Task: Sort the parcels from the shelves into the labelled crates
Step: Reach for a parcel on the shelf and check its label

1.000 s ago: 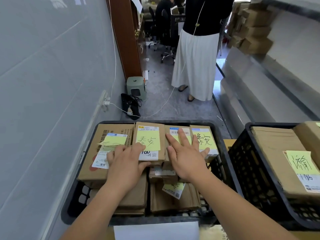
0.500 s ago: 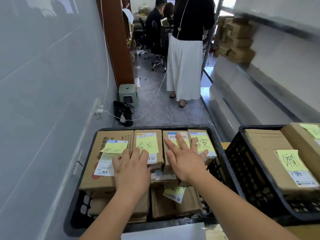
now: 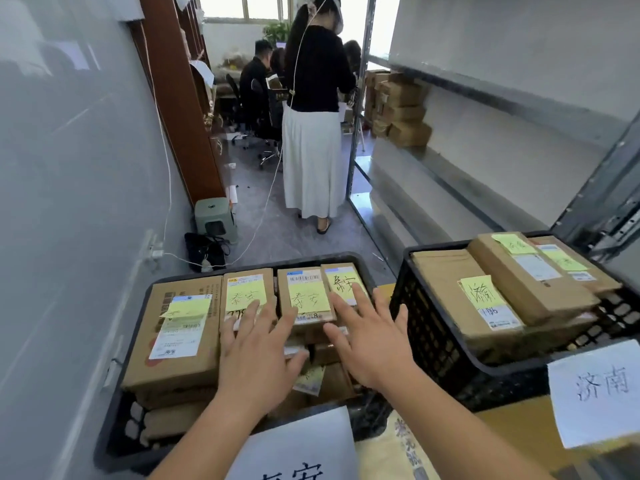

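Over left crate [image 3: 114, 441]: left hand [image 3: 258, 362], right hand [image 3: 372, 348] spread flat on parcels [image 3: 306, 299].

Left hand [image 3: 258, 355] flat on parcels [image 3: 247, 299] in left crate [image 3: 114, 441]; right hand [image 3: 372, 344] spread beside it. Right crate [image 3: 433, 341] full.
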A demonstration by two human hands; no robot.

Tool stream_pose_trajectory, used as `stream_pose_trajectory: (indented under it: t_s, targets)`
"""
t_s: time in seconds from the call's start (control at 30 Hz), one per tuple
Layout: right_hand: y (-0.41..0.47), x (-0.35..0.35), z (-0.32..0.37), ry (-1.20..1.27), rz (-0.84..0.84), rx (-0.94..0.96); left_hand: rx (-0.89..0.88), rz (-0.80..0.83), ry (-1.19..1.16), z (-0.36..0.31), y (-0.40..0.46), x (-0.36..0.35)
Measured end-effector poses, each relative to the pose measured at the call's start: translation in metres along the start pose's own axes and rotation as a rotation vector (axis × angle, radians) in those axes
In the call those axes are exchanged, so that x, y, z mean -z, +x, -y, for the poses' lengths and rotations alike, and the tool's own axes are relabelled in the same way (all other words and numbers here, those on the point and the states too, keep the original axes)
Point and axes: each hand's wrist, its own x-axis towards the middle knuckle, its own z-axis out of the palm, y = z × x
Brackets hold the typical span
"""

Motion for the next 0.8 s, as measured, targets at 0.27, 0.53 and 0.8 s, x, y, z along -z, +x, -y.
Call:
stream_pose_trajectory:
  t_s: [0.27,0.53,0.8]
  targets:
    - [-0.105,0.039,-0.1,0.007,-0.049,-0.087,-0.179,0.04,-0.033,-0.123,-0.033,0.007]
    - [-0.255,0.057,-0.245,0.023,-0.055,-0.357,-0.432,0.094,-0.061,-0.31,-0.09,-0.005]
    - [-0.402,0.074,-0.359,0.074,-0.175,-0.635,-0.746,0.136,-0.087,-0.48,-0.156,-0.022]
